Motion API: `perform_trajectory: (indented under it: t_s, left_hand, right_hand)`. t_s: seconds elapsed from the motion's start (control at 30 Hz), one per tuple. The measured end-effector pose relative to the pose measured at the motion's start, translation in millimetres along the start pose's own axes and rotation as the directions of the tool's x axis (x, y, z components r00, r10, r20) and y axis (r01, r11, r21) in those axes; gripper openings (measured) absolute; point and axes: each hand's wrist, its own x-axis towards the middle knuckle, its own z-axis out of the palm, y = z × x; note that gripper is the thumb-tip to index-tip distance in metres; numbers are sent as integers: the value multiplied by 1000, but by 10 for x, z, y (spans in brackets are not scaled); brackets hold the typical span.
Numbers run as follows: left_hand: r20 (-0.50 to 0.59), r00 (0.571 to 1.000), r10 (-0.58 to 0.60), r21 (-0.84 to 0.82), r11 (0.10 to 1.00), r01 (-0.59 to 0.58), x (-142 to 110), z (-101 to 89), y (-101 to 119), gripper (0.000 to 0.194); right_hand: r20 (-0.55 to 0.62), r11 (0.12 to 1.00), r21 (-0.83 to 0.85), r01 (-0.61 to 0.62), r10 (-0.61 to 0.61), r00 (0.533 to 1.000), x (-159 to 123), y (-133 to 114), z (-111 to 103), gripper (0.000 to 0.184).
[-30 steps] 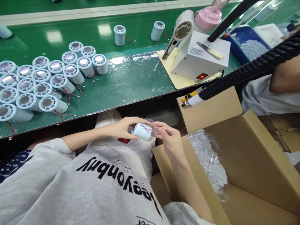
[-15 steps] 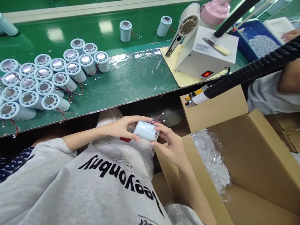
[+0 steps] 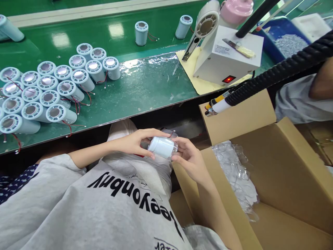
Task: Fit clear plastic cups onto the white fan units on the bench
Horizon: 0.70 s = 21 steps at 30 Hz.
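Above my lap, both hands hold a light blue plastic cylinder (image 3: 161, 147) lying on its side. My left hand (image 3: 137, 142) grips its left end between thumb and fingers. My right hand (image 3: 189, 158) closes around the right end, where a clear plastic piece (image 3: 173, 150) surrounds the blue body. Thin dark red wires with a small white connector (image 3: 173, 132) show beyond its upper side, partly hidden by the fingers. On the bench at left, several similar light blue cylinders (image 3: 56, 111) stand or lean close together, with silver discs in their ends and thin red wires.
A cardboard box (image 3: 299, 173) stands open at my right, with several clear plastic pieces (image 3: 234, 166) inside. A white machine (image 3: 229, 57) with a lit red switch sits on the green bench (image 3: 148, 86). A black corrugated hose (image 3: 278, 71) crosses above the box. Another person's sleeve (image 3: 291, 100) is at right.
The clear piece now reaches farther left over the cylinder. The wires have dropped lower behind my fingers. My right hand has shifted slightly.
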Motion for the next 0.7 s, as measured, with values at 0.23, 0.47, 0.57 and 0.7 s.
perform_trajectory:
  t_s: [0.23, 0.47, 0.57, 0.7]
  left_hand:
    - [5, 1000, -2, 63, 998, 1, -3, -9, 20, 68]
    - [5, 999, 33, 91, 995, -34, -3, -21, 15, 68]
    - [10, 999, 49, 104, 993, -50, 1, -28, 22, 69]
    - [10, 1000, 22, 59, 998, -22, 10, -18, 35, 71]
  right_hand:
    - [-22, 995, 63, -79, 80, 997, 41, 6, 71, 49]
    - [-6, 937, 255, -237, 247, 969, 76, 20, 115, 59]
    - [45, 909, 288, -301, 301, 953, 82, -6, 126, 62]
    - [113, 896, 292, -335, 316, 942, 95, -29, 149, 64]
